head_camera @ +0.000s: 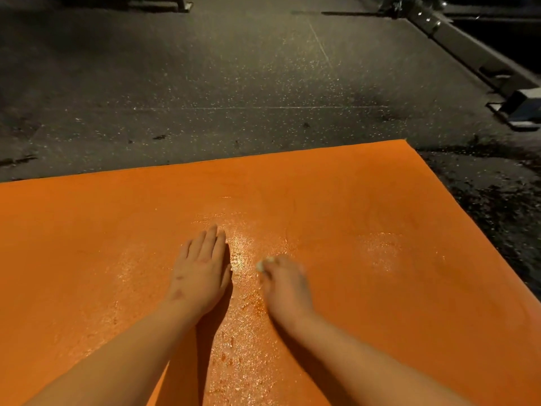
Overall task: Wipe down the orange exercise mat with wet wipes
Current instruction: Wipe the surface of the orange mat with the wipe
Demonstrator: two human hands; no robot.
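No readable text, labels, brands or numbers anywhere in view. The orange mat (117, 230) is plain where it shows. The metal frame (456, 39) at far right is too dark and too small to make out any marking.

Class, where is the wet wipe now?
In the head view, the wet wipe is pinched by the right hand on the orange mat, right of the left hand.
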